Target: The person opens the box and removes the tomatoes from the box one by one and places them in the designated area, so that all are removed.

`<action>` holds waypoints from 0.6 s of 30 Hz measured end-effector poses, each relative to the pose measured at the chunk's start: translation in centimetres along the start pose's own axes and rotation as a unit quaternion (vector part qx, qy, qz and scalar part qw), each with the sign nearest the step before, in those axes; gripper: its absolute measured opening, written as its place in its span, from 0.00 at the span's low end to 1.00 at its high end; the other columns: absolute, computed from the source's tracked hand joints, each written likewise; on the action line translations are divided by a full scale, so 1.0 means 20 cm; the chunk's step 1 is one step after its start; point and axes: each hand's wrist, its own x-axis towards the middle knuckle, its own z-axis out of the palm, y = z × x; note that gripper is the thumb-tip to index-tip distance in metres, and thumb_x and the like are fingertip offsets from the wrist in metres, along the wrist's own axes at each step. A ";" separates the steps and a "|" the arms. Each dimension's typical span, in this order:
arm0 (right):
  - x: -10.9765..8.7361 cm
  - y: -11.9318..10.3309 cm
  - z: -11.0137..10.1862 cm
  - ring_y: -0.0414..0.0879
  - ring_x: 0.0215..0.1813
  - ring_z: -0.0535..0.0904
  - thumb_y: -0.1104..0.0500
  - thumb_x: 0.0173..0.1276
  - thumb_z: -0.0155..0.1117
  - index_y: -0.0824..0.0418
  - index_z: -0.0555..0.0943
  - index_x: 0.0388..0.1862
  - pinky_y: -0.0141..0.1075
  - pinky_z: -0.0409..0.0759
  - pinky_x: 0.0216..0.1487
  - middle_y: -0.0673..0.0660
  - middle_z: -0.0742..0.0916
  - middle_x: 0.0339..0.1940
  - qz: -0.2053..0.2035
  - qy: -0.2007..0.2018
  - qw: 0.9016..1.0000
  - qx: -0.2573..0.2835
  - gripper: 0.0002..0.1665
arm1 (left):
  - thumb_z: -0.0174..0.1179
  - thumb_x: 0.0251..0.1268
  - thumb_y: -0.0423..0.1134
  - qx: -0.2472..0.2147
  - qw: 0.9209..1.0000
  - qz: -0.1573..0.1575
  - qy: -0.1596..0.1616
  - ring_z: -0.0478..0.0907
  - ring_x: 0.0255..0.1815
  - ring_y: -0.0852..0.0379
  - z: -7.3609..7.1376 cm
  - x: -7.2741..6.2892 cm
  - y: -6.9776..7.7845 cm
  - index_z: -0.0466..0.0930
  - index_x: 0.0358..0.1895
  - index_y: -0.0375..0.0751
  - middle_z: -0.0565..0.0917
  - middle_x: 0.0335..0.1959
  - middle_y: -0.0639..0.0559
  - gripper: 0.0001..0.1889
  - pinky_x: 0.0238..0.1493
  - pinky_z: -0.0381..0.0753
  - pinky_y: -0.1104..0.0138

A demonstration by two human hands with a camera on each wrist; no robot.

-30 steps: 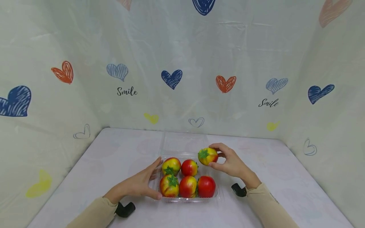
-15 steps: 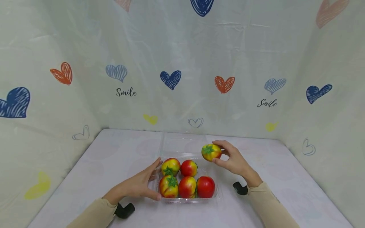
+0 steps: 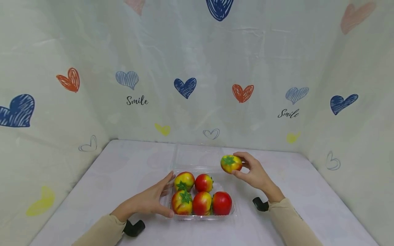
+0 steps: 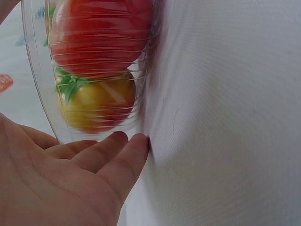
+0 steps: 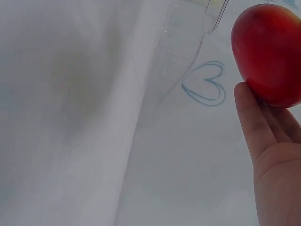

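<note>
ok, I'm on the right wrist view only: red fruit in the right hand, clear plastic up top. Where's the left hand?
Observer: The left hand is at the left side of a clear container.
Operator: Anything in it?
Observer: Yes, five fruits: three in the near row, two in the far.
Operator: And the held one's other side?
Observer: In the head view, the held fruit in the right hand shows yellow around a green leafy top.
</note>
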 end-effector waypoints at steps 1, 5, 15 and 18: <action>0.00 -0.03 -0.01 0.49 0.54 0.75 0.64 0.57 0.71 0.60 0.71 0.61 0.38 0.79 0.56 0.56 0.78 0.57 -0.001 0.001 1.000 -0.003 0.32 | 0.74 0.47 0.52 0.000 1.000 -0.001 -0.001 0.56 0.72 0.40 0.00 0.00 0.00 0.31 0.77 0.41 0.45 0.77 0.39 0.64 0.66 0.67 0.54; -0.01 -0.11 -0.05 0.55 0.53 0.76 0.68 0.56 0.69 0.68 0.70 0.59 0.47 0.80 0.55 0.62 0.78 0.55 0.010 0.004 1.000 0.004 0.31 | 0.74 0.47 0.51 -0.003 1.000 0.003 -0.003 0.56 0.72 0.40 0.00 0.00 0.00 0.31 0.77 0.41 0.45 0.77 0.39 0.64 0.66 0.67 0.54; -0.01 0.10 -0.07 0.49 0.55 0.75 0.60 0.58 0.71 0.57 0.70 0.60 0.41 0.76 0.59 0.55 0.78 0.57 0.048 0.037 0.998 -0.012 0.32 | 0.74 0.48 0.50 0.006 1.000 0.018 -0.004 0.56 0.72 0.40 -0.01 0.01 -0.01 0.31 0.76 0.40 0.43 0.77 0.39 0.64 0.66 0.66 0.55; -0.01 0.13 -0.08 0.48 0.52 0.73 0.58 0.57 0.71 0.57 0.71 0.59 0.37 0.76 0.52 0.55 0.79 0.54 0.046 0.054 0.997 -0.018 0.31 | 0.74 0.48 0.50 0.006 1.000 0.017 -0.006 0.56 0.72 0.39 -0.01 0.01 -0.01 0.31 0.76 0.40 0.43 0.77 0.38 0.64 0.66 0.66 0.55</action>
